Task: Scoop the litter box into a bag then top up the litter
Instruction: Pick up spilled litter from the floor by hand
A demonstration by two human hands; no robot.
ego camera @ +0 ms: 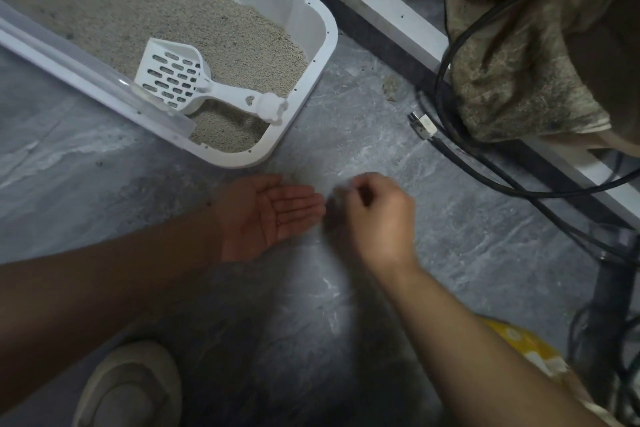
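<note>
In the head view we are crouching over the grey floor (450, 218) just in front of the litter box (313, 55), and we are judging that this is clean-up of stray grains rather than scooping proper. Our left hand (266, 215) is lying palm up with its fingers straight, its grip released, apparently serving as a catch. Our right hand (374, 215) is hovering just beside those fingertips with its fingers curled together as if pinching something small, but it is blurring with motion, so we cannot tell whether that grip is holding anything.

The white slotted scoop (194, 80) is resting in the litter (138, 10) at the near corner of the box, its handle leaning on the rim, and neither hand is touching it. The next move, as we are reading it, is calling for dropping whatever is gathered into a bag, then taking up the scoop or the fresh litter.

No bag for the waste is showing. A yellow package (526, 347) is peeking out behind our right forearm, mostly covered, and we cannot say whether it is the litter refill. The far part of the box is running out of the top left of the picture. A black cable (446, 55) and a dusty cloth (519, 62) are lying to the right, and a shoe (131, 388) below.
</note>
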